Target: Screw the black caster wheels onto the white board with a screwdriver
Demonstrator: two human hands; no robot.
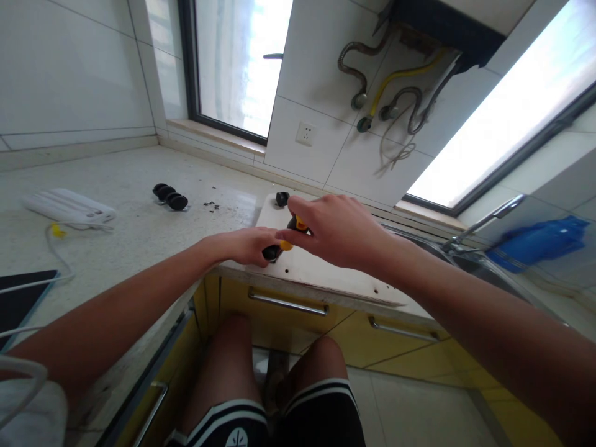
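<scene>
My right hand (pixel 342 230) is wrapped round the handle of a black and yellow screwdriver (pixel 300 225), held over the near left corner of a white board (pixel 326 267). At that corner is a black caster wheel (pixel 270 253), with the fingers of my left hand (pixel 249 244) closed at it. The screwdriver's tip is hidden by my hands. A second black caster (pixel 282 198) stands at the board's far left corner. Small dark holes show along the board's near edge, which lies along the front of the counter.
Several black casters (pixel 170 197) sit together on the counter (pixel 139 167), beside scattered small dark screws (pixel 212 205). A white power bank (pixel 69 206) with a cable lies further left. To the right are a sink tap (pixel 484 220) and a blue bag (pixel 540 242). Yellow drawers (pixel 279 323) face my knees.
</scene>
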